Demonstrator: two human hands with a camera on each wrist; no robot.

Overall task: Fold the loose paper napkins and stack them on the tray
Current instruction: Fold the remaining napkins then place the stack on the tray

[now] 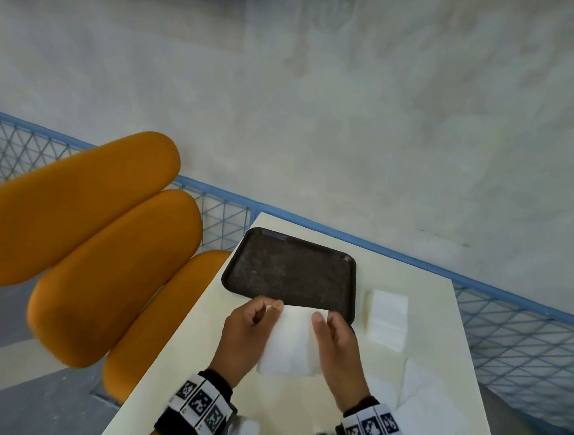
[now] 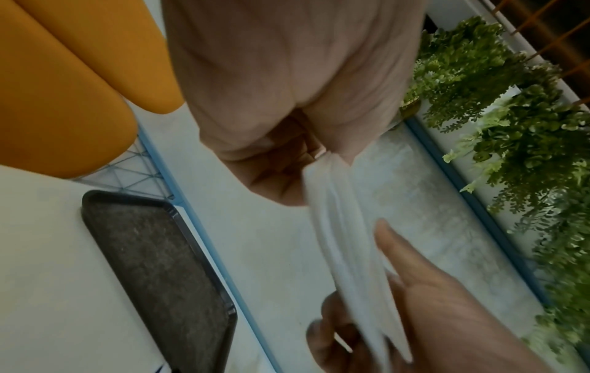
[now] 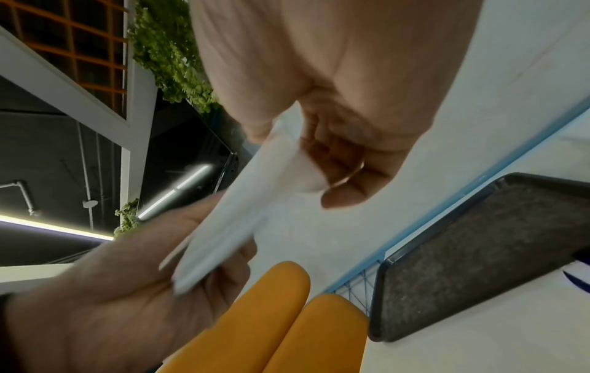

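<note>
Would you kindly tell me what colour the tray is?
The tray is dark brown, with a speckled surface; clearest in the head view.

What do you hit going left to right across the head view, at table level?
Orange chair → left hand → held napkin → right hand → folded napkin lying on the table → blue mesh fence. Tray left out: it spans above both hands.

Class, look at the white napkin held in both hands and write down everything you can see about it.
The napkin is white, soft-looking paper, seemingly folded into layers, as its edges show in the wrist views. It is held up off the cream table, just in front of the dark tray's near rim. The left hand pinches its upper left corner and the right hand its upper right, thumbs on top. Its lower edge hangs free.
</note>
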